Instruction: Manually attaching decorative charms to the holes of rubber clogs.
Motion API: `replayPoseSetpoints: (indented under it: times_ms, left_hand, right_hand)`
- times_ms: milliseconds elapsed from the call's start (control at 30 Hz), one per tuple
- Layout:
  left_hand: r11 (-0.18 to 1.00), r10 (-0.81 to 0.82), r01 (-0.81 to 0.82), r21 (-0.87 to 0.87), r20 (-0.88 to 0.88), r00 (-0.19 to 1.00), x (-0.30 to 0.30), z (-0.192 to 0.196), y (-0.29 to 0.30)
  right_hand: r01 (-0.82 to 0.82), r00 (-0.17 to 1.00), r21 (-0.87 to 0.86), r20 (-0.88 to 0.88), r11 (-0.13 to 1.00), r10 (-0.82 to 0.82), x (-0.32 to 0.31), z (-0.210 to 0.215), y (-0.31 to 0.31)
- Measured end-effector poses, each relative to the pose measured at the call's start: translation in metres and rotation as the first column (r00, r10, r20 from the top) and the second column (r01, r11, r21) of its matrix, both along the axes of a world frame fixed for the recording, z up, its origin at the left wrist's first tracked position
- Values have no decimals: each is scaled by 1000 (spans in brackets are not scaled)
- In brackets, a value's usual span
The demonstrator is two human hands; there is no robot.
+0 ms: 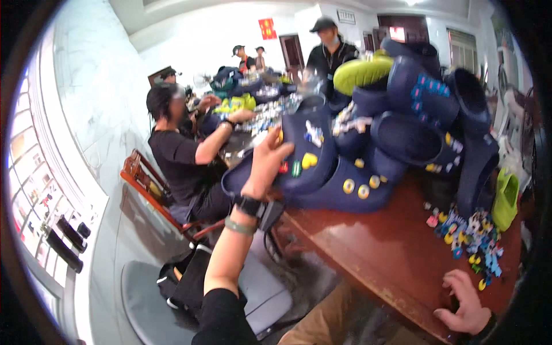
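My left hand (267,164), with a dark wrist device and a green bangle below it, is at the near side of a navy clog (321,155). Its fingers curl against the clog's edge, some of them hidden from view. Colourful charms, among them a yellow heart (310,160), dot that clog. Under and beside it lies another navy clog (371,202) with round yellow-and-white charms. At the table's near right, my right hand (467,305) rests with bent fingers apart and nothing in it. Just beyond it is a loose heap of small charms (474,237).
Navy clogs (405,138) are piled high on the brown table (351,244), with lime-green clogs (363,75) among them. A seated co-worker (181,138) reaches over the table at left; another person (330,54) stands behind it. A grey chair (152,293) holds a black bag (187,276).
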State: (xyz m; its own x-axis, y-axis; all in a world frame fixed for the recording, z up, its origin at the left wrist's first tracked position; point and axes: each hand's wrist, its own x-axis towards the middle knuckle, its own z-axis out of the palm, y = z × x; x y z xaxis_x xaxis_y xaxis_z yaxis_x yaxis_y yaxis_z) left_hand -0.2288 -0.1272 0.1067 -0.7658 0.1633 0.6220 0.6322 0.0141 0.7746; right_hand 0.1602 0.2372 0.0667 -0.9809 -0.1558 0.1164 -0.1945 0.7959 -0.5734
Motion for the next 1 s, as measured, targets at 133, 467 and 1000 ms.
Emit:
replayPoseSetpoints:
  times_ms: [133,467,1000]
  left_hand:
    - [985,161,-168,-34,-156,974,-4,-25,1]
    - [811,158,-567,-143,-880,448,97,12,24]
    - [888,-424,37,-459,-784,453,173,-66,105]
  right_hand:
    - [-5,997,52,-80,999,9,14,-5,-8]
    - [50,983,-84,-171,995,-64,2,-1,-9]
    - [120,952,-13,-281,993,-119,23,-23,-4]
